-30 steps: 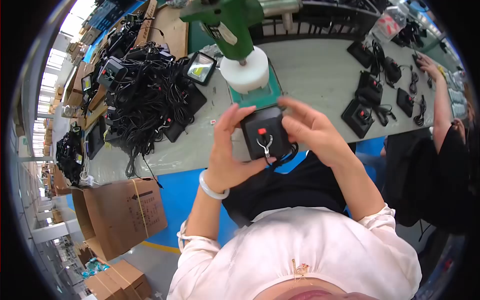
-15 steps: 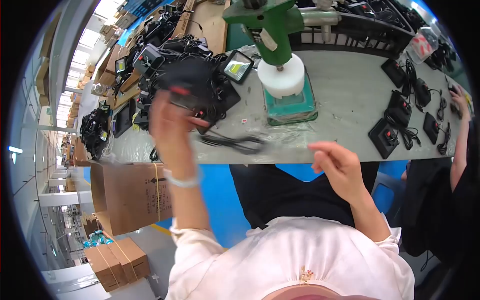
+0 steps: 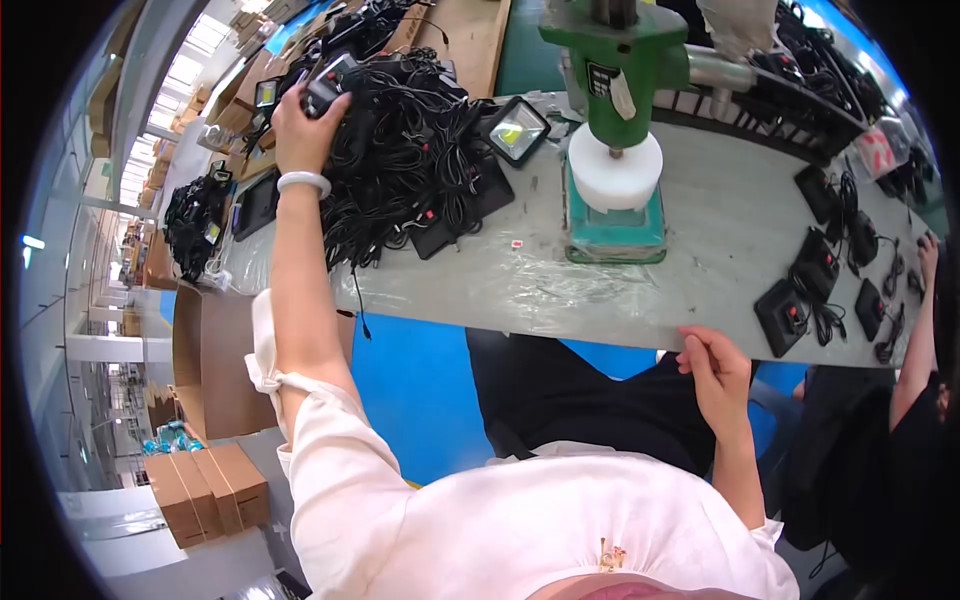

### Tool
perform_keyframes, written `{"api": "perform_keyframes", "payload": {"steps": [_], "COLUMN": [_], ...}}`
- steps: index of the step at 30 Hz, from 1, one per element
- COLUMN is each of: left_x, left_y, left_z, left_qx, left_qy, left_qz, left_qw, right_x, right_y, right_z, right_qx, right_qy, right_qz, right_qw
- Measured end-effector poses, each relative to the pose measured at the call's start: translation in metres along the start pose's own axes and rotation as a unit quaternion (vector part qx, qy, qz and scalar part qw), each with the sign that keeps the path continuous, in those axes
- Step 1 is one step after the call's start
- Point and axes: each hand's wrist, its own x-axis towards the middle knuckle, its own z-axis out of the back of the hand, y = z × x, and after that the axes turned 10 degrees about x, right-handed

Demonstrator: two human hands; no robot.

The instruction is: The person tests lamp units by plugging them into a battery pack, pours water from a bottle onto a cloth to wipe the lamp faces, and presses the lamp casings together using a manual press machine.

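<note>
At the far left of the table, my left hand (image 3: 303,130) grips a black floodlight (image 3: 322,92) by its edges, thumb on one side and fingers on the other. It is at the upper left of a heap of black floodlights and coiled cables (image 3: 400,150). My right hand (image 3: 718,378) is by the table's front edge, fingers curled in with nothing visible in them. A green press (image 3: 622,110) with a white round pad (image 3: 615,170) stands over a teal base (image 3: 615,235). Beside the heap, one floodlight (image 3: 517,130) lies with its yellow panel up.
Several floodlights (image 3: 780,315) with coiled cables lie at the right of the table. Behind them stands a black crate (image 3: 800,110). A co-worker's arm (image 3: 915,340) reaches in at far right. Cardboard boxes (image 3: 208,490) stand on the floor at left. A small red-and-white piece (image 3: 517,244) lies mid-table.
My left hand has moved up and away to the far left of the heap. The blurred floodlight and trailing cable have left the table's front. My right hand's index finger has curled in. The view has shifted.
</note>
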Motion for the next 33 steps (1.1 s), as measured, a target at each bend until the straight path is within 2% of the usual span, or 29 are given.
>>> {"api": "perform_keyframes", "payload": {"steps": [1,3,4,5,6,7,8,9,10,12,13,15,16,17,19,20,21,24,26,30,33], "left_x": [0.005,0.016,0.020,0.028,0.036,0.069,0.055,0.059,0.063,0.029,0.011,-0.062,-0.095,-0.128,-0.192,-0.210,-0.220,-0.234,-0.230,-0.223,-0.222], "left_y": [0.040,0.137,0.138,0.174,0.209,0.229,0.201,0.225,0.240,0.151,0.097,-0.067,-0.116,-0.163,-0.260,-0.303,-0.331,-0.383,-0.399,-0.404,-0.402], "left_z": [-0.020,-0.067,-0.074,-0.085,-0.098,-0.098,-0.075,-0.066,-0.056,-0.003,0.028,0.077,0.087,0.089,0.102,0.099,0.090,0.055,0.043,0.039,0.044], "left_qx": [0.003,-0.030,-0.113,-0.034,0.040,0.047,-0.050,0.077,0.069,0.015,-0.034,-0.170,-0.202,-0.275,-0.292,-0.326,-0.302,-0.302,-0.251,-0.234,-0.236], "left_qy": [0.018,0.112,0.089,0.095,0.087,0.106,0.155,0.108,0.144,0.013,-0.062,-0.114,-0.076,-0.053,0.121,0.160,0.187,0.197,0.182,0.201,0.213], "left_qz": [0.026,-0.080,-0.008,-0.103,-0.197,-0.402,-0.281,-0.286,-0.219,-0.015,0.077,0.019,-0.019,-0.148,-0.201,-0.244,-0.291,-0.282,-0.294,-0.329,-0.328], "left_qw": [1.000,0.990,0.990,0.990,0.976,0.908,0.946,0.949,0.962,1.000,0.995,0.979,0.976,0.949,0.927,0.899,0.889,0.889,0.904,0.893,0.890], "right_x": [0.004,0.003,0.004,0.006,0.006,0.001,-0.007,-0.006,-0.009,-0.020,-0.018,-0.011,-0.008,-0.006,-0.001,0.002,0.004,0.006,0.006,0.026,0.035], "right_y": [0.000,-0.001,-0.001,0.001,0.001,0.002,0.010,0.015,0.017,0.010,0.006,0.000,-0.003,-0.004,-0.002,0.001,0.003,0.001,0.001,0.011,-0.005], "right_z": [0.001,0.004,0.002,-0.001,-0.003,-0.001,0.007,0.019,0.033,0.071,0.085,0.102,0.107,0.100,0.066,0.055,0.046,0.038,0.055,0.090,0.104], "right_qx": [0.009,0.026,0.034,0.039,0.008,-0.032,-0.105,-0.178,-0.243,-0.346,-0.380,-0.428,-0.449,-0.421,-0.363,-0.347,-0.322,-0.251,-0.314,-0.453,-0.466], "right_qy": [0.004,-0.003,-0.004,-0.019,-0.021,-0.027,-0.044,-0.044,-0.107,-0.198,-0.247,-0.240,-0.235,-0.234,-0.224,-0.203,-0.173,-0.115,-0.180,-0.298,-0.226], "right_qz": [-0.010,-0.045,-0.061,-0.079,-0.008,0.057,0.145,0.240,0.305,0.301,0.299,0.264,0.252,0.239,0.216,0.214,0.220,0.232,0.247,0.231,0.199], "right_qw": [1.000,0.999,0.998,0.996,1.000,0.998,0.983,0.953,0.915,0.867,0.840,0.830,0.825,0.843,0.878,0.890,0.905,0.933,0.899,0.808,0.832]}}
